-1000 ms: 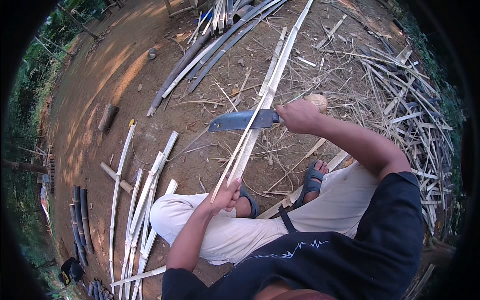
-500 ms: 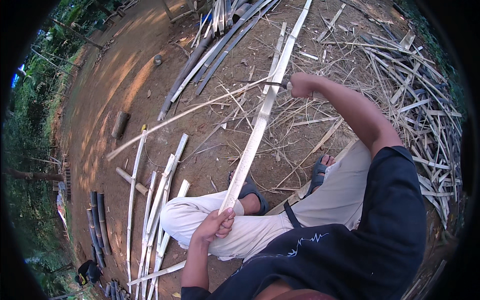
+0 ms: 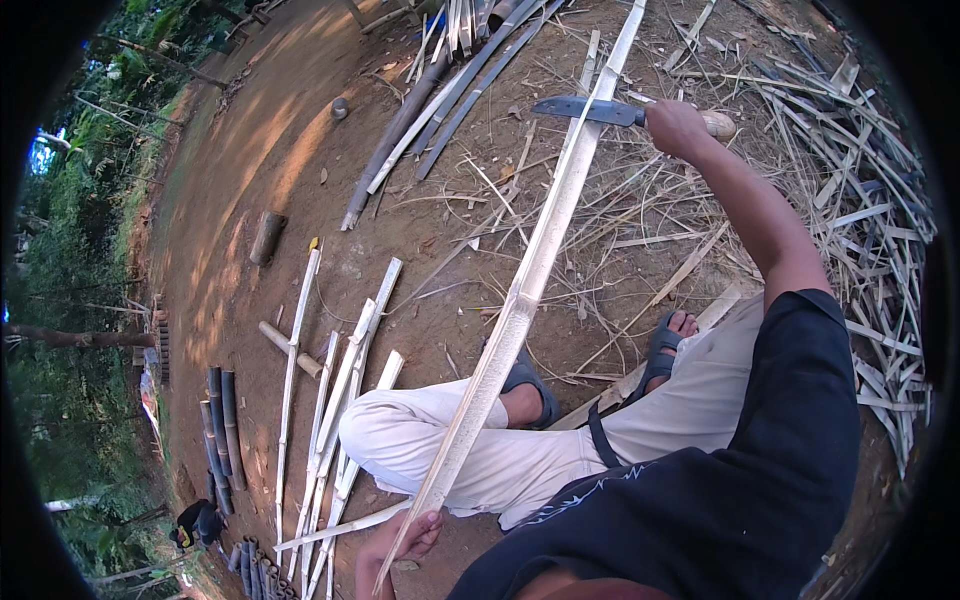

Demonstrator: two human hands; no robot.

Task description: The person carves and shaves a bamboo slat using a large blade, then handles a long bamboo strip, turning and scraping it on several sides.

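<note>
A long pale bamboo strip (image 3: 512, 305) runs from the top edge down across my lap to the lower left. Near its lower end, my left hand (image 3: 415, 537) is closed around it. My right hand (image 3: 675, 130) grips a machete (image 3: 585, 110) with a dark blade and a wooden handle. The blade lies across the upper part of the strip, its flat side showing and its tip pointing left. Whether the edge bites into the bamboo cannot be made out. Below the strip are my bent legs in light trousers and my sandalled feet.
Split bamboo strips (image 3: 345, 390) lie on the ground at left, beside a short light pole (image 3: 290, 350). Dark bamboo lengths (image 3: 400, 130) lie at the top. Shavings and a heap of offcuts (image 3: 880, 235) cover the right side. A log piece (image 3: 267, 238) sits left.
My left hand has drawn down toward me with the strip. My right hand has moved up and right, and the blade has turned flat. The thin sliver stretching left no longer shows there.
</note>
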